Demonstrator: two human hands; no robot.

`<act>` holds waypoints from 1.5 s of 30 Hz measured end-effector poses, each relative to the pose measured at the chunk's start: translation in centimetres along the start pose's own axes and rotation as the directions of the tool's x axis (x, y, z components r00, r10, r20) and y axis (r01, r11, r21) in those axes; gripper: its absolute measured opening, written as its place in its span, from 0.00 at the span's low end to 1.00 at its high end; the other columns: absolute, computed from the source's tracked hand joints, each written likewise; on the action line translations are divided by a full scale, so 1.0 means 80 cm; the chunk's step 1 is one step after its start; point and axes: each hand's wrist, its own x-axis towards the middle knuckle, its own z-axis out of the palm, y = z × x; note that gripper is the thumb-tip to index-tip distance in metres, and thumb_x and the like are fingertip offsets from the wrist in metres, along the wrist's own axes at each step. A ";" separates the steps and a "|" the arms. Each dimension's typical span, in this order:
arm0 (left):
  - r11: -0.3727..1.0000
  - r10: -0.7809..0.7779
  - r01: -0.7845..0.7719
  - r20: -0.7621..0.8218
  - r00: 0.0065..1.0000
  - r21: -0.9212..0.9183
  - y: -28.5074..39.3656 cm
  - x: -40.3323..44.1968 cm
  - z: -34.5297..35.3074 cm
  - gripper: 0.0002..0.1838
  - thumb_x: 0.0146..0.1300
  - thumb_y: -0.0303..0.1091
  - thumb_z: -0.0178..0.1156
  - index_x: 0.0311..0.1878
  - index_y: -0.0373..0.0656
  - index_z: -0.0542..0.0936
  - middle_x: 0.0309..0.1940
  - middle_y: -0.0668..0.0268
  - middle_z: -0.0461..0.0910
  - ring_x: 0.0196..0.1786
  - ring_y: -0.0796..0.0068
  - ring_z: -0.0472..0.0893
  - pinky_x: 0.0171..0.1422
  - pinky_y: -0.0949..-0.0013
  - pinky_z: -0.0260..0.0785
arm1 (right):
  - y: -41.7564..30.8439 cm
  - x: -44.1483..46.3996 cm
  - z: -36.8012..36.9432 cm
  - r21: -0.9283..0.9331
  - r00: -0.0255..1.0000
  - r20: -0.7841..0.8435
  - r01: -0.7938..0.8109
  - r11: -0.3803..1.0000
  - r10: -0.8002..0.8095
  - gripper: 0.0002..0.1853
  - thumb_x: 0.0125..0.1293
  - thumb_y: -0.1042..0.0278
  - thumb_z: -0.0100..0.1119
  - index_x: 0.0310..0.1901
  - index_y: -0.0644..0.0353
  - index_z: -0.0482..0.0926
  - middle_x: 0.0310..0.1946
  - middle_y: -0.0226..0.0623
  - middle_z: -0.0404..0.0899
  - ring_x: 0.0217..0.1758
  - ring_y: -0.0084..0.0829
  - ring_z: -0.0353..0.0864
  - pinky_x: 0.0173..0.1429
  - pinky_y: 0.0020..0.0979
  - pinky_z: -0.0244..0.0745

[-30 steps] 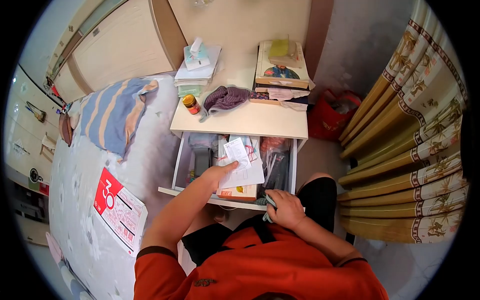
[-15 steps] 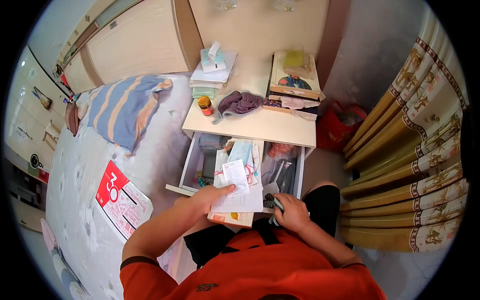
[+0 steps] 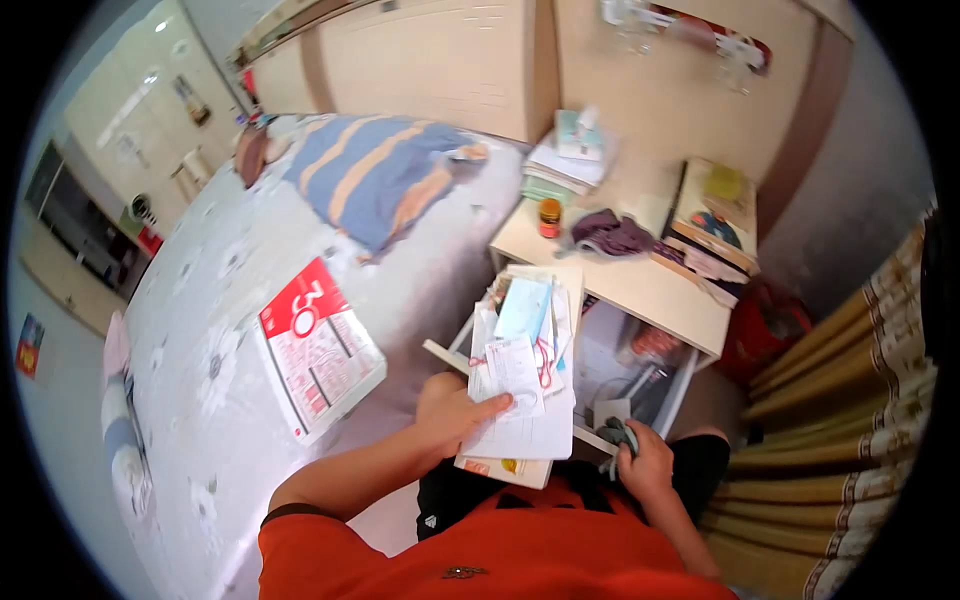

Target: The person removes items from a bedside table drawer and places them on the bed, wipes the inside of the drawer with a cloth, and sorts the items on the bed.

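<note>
My left hand (image 3: 458, 412) is closed on the near left side of a stack of papers (image 3: 520, 432), its thumb on top. A printed white slip (image 3: 515, 372) and a light blue folded item (image 3: 524, 308) lie uppermost, with red-and-white straps or strips beside them. A shallow box or book (image 3: 505, 470) shows under the papers. The stack is over the open drawer (image 3: 652, 418), covering its left part. My right hand (image 3: 648, 462) grips a small dark grey-green bundle (image 3: 617, 434) at the drawer's front edge; its kind is unclear.
On the nightstand (image 3: 520, 240) are a brown jar (image 3: 549, 218), a purple cloth (image 3: 612, 233), a tissue pack (image 3: 579, 135) on papers, and stacked books (image 3: 708, 225). Left is a bed with a red-and-white box (image 3: 322, 350) and a striped pillow (image 3: 375, 180). Curtains (image 3: 830, 430) hang at right.
My view has swung left, so everything sits further right in it. The stack, still in my left hand, has shifted slightly toward the drawer's left side. My right hand keeps its bundle.
</note>
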 end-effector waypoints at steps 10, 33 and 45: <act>0.880 0.130 -0.367 -0.591 0.796 -0.301 0.073 0.040 -0.170 0.21 0.61 0.41 0.57 0.52 0.37 0.71 0.47 0.57 0.77 0.47 0.61 0.78 0.51 0.57 0.72 | -0.001 0.000 0.001 -0.006 1.000 0.000 -0.014 1.000 0.014 0.18 0.49 0.70 0.54 0.45 0.62 0.74 0.40 0.47 0.77 0.44 0.47 0.76 0.49 0.39 0.71; 0.828 0.559 0.036 -0.829 0.015 0.559 0.128 0.110 -0.297 0.36 0.56 0.54 0.57 0.51 0.25 0.70 0.50 0.47 0.74 0.51 0.56 0.76 0.53 0.63 0.68 | -0.002 0.002 -0.005 -0.014 0.995 0.060 -0.081 0.997 0.082 0.18 0.53 0.65 0.54 0.46 0.59 0.73 0.42 0.44 0.77 0.45 0.44 0.76 0.49 0.38 0.71; 0.122 0.971 0.241 -0.066 -0.228 0.963 0.148 0.121 -0.215 0.20 0.58 0.33 0.53 0.52 0.32 0.68 0.53 0.47 0.68 0.58 0.55 0.66 0.60 0.58 0.60 | 0.004 0.003 0.000 -0.004 0.999 0.032 -0.025 1.000 0.025 0.17 0.51 0.66 0.55 0.45 0.59 0.73 0.39 0.43 0.76 0.41 0.43 0.76 0.46 0.37 0.72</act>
